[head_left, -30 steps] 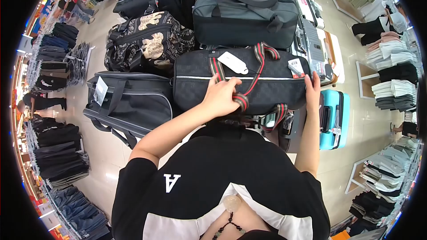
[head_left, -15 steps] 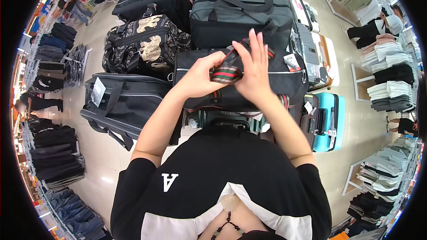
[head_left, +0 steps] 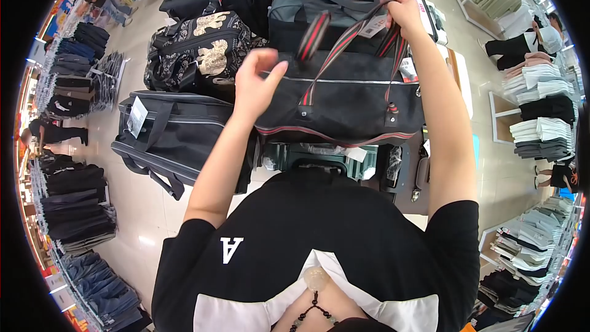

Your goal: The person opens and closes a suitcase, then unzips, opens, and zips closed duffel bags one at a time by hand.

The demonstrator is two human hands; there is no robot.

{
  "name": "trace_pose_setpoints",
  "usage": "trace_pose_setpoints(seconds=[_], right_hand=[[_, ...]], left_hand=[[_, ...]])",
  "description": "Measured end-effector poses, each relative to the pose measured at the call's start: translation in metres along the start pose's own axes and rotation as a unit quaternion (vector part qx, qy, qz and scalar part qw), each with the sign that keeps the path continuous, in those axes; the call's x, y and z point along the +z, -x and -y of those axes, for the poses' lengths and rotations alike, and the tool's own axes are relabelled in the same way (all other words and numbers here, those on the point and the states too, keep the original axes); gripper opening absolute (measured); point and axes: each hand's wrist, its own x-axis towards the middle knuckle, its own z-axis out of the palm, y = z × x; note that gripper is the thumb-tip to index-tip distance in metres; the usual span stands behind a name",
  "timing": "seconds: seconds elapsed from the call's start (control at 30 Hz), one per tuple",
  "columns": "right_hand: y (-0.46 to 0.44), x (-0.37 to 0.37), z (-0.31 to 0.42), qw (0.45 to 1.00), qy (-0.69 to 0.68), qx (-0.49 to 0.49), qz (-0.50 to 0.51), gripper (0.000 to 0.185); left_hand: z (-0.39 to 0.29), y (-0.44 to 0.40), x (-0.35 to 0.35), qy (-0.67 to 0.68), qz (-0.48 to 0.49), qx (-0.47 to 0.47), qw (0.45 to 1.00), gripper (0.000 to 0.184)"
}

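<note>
My right hand point(head_left: 405, 17) is closed around the striped straps point(head_left: 335, 55) of a black duffel bag point(head_left: 350, 101), lifting them above the bag's top right. A white tag point(head_left: 373, 26) hangs beside those fingers. My left hand point(head_left: 257, 83) is in the air at the bag's left end, thumb and fingers apart, holding nothing. Part of a striped strap stands up a little to its right. The duffel's front, edged with red-striped piping, faces me.
Left of the duffel are a black bag point(head_left: 178, 132) and an elephant-print bag point(head_left: 209, 49). A grey bag point(head_left: 289, 9) is behind it, with suitcases point(head_left: 319, 157) below. Clothes racks line both sides. One person point(head_left: 55, 132) stands far left, another point(head_left: 522, 40) far right.
My right hand has moved up and right, raising the straps. My left hand has let go of the strap and moved left. The duffel has tilted, showing more of its front.
</note>
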Motion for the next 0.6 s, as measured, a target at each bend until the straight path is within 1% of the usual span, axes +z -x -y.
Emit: trace_pose_setpoints(seconds=[0.03,0.07,0.1,0.17,0.2,0.23,0.27,0.3,0.33,0.4,0.43,0.47,0.53,0.6], right_hand=[[-0.007,0.002,-0.002,1.0,-0.005,0.011,-0.021,0.015],[-0.013,0.005,-0.003,0.999,-0.01,0.021,-0.04,0.016],[-0.017,0.008,-0.004,0.998,0.006,0.028,-0.062,0.016],[-0.029,0.009,-0.008,0.997,-0.008,0.044,-0.065,0.015],[-0.032,0.009,-0.01,0.996,-0.015,0.052,-0.067,0.015],[-0.031,0.008,-0.006,0.997,-0.018,0.065,-0.03,0.016],[-0.031,0.008,-0.002,0.997,-0.032,0.068,-0.016,0.017],[-0.03,0.009,0.0,0.996,-0.045,0.071,-0.002,0.017],[-0.031,0.008,0.002,0.996,-0.059,0.073,0.011,0.017],[-0.035,0.008,0.007,0.998,-0.021,0.031,0.04,0.017],[-0.033,0.009,0.014,0.999,-0.01,0.011,0.046,0.017],[-0.032,0.009,0.018,0.999,0.002,-0.009,0.05,0.016],[-0.03,0.006,0.022,0.995,0.028,-0.027,0.086,0.013],[-0.014,-0.001,0.04,0.988,0.069,-0.034,0.133,0.01]], left_hand=[[0.003,0.019,-0.004,0.098,0.052,-0.051,0.992,0.011],[0.0,0.04,-0.004,0.147,0.12,-0.086,0.978,0.015],[-0.001,0.062,-0.002,0.188,0.199,-0.19,0.943,0.018],[0.017,0.101,0.006,0.151,0.381,-0.383,0.828,0.033],[0.044,0.125,0.016,0.177,0.394,-0.483,0.762,0.04],[0.061,0.145,0.023,0.238,0.34,-0.538,0.734,0.051],[0.083,0.158,0.032,0.31,0.253,-0.63,0.666,0.065],[0.114,0.172,0.042,0.344,0.142,-0.69,0.62,0.07],[0.141,0.181,0.049,0.372,0.029,-0.737,0.563,0.076],[0.17,0.177,0.048,0.405,0.001,-0.665,0.628,0.078],[0.2,0.182,0.052,0.398,-0.054,-0.648,0.647,0.067],[0.217,0.184,0.048,0.417,-0.072,-0.642,0.639,0.051],[0.239,0.194,0.048,0.458,-0.122,-0.611,0.634,0.028],[0.229,0.19,0.053,0.505,-0.17,-0.609,0.587,0.018]])
